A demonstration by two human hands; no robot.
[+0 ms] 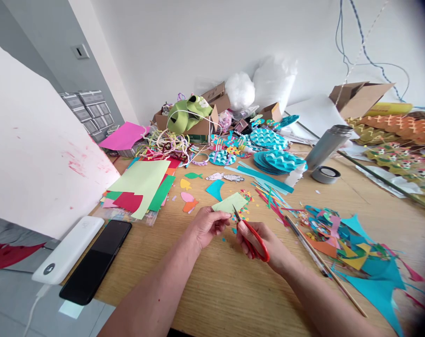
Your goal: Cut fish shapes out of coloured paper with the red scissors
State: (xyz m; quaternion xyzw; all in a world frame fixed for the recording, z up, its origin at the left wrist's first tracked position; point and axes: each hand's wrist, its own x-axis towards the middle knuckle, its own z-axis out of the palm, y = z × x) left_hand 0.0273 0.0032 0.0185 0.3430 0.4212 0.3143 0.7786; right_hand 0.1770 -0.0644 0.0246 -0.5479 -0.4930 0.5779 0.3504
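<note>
Centrally, pale green paper (230, 202) lies just beyond both hands, nearer the left hand (209, 225), which pinches its near edge; long axis roughly crosswise. Right hand (257, 238) grips red-handled scissors (251, 229), blades angled forward-left, overlapping the paper.

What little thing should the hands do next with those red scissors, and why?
Probably one small, slow snip with the scissors. The right hand holds them with their blades at the green paper, and the left hand pinches that paper near its lower edge.
</note>
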